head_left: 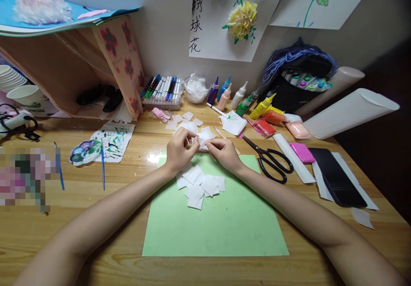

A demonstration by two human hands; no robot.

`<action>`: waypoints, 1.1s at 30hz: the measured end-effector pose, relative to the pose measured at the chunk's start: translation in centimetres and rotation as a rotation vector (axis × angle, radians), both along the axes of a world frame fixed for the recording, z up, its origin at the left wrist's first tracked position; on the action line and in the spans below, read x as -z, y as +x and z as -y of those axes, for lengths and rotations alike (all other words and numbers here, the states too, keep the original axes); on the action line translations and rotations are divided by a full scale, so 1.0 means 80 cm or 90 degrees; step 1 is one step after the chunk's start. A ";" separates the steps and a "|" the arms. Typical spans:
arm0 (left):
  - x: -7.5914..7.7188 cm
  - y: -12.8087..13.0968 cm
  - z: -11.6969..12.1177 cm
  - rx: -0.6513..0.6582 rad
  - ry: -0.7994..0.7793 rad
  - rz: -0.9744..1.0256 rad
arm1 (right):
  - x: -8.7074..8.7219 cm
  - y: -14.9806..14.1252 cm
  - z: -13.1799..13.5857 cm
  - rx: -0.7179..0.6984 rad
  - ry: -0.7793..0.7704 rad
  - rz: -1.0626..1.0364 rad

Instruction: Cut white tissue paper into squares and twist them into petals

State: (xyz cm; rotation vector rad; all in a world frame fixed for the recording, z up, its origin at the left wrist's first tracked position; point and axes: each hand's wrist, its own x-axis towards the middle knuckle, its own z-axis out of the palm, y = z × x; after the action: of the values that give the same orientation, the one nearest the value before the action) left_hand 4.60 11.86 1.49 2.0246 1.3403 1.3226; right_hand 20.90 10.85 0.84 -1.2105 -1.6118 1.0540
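Observation:
My left hand (pixel 180 149) and my right hand (pixel 224 151) meet over the far edge of a light green paper sheet (pixel 221 226). Both pinch the same small white tissue piece (pixel 203 141) between thumb and fingers. Just below my hands, a heap of white tissue squares (pixel 199 185) lies on the green sheet. More white squares (pixel 188 125) are scattered on the wooden table beyond my hands.
Black scissors (pixel 271 159) lie right of my right hand, then a pink block (pixel 302 152) and a dark phone (pixel 335 175). A marker tray (pixel 162 90), a bowl of tissue (pixel 196 90) and paint bottles (pixel 239 97) line the wall. A paint-stained paper (pixel 112 142) and brushes lie at left.

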 end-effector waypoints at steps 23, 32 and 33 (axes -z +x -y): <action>0.007 -0.007 -0.017 -0.081 -0.068 0.135 | 0.003 0.000 -0.003 0.040 0.006 0.017; 0.011 -0.015 -0.031 -0.145 -0.105 0.161 | 0.007 0.000 -0.006 0.079 -0.013 0.037; 0.012 -0.015 -0.032 -0.151 -0.110 0.150 | 0.008 0.000 -0.007 0.092 -0.014 0.043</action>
State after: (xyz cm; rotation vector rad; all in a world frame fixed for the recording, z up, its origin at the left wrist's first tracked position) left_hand 3.37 14.40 0.54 1.5797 1.5578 1.4381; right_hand 20.92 11.37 0.20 -1.3693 -1.5418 0.9508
